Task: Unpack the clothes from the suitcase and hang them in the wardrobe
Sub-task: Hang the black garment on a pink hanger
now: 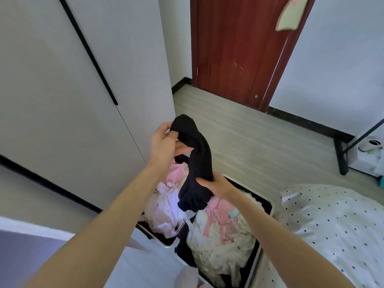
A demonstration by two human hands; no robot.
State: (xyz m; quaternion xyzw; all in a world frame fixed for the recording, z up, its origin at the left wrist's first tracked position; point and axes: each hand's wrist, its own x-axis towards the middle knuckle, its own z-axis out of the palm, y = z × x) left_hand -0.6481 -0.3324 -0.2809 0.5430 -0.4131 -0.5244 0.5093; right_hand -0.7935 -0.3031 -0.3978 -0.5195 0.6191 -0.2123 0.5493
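Both hands lift a black garment above the open suitcase.
Left hand, arm outstretched, pinches the garment's top end in curled fingers; right hand grips its lower bunch, thumb across the cloth, over pink and white clothes.
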